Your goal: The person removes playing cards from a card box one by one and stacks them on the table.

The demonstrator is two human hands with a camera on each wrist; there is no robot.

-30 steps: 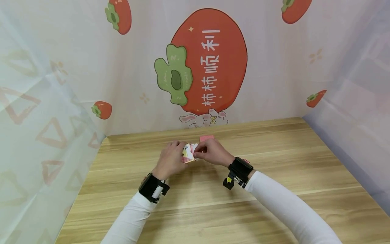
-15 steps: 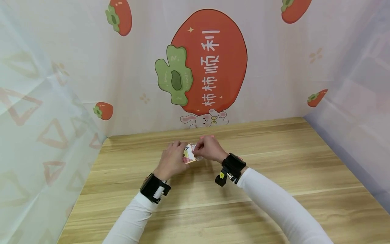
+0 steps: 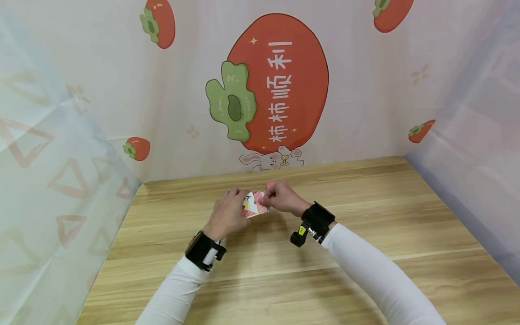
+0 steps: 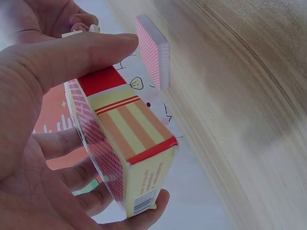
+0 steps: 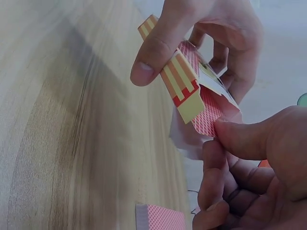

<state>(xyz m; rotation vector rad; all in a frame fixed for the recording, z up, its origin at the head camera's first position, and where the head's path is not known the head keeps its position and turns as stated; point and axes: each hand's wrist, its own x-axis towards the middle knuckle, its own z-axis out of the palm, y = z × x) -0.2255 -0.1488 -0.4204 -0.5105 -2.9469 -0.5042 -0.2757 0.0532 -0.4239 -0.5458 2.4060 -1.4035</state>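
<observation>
My left hand (image 3: 229, 213) grips a playing card box (image 4: 136, 122) with striped yellow-and-orange sides, thumb along one edge and fingers round the other. One face shows a letter A in the head view. Thumb and finger of my right hand (image 3: 283, 197) pinch a red-patterned flap (image 5: 206, 114) at the box's open end. A pale side flap (image 5: 192, 108) sticks out beside it. Clear wrap (image 5: 187, 139) hangs under that end. Behind the hands, a deck of playing cards (image 4: 154, 51) with red-patterned backs lies on the table, partly covered by the right hand in the head view.
The wooden table (image 3: 260, 280) reaches back to a white cloth (image 3: 187, 90) printed with persimmons. Cloth side walls stand to the left and right. Both wrists wear black straps (image 3: 318, 221).
The right fingers have shifted slightly at the box's open end, where a red-patterned flap now shows instead of white. The left hand and box stay nearly still.
</observation>
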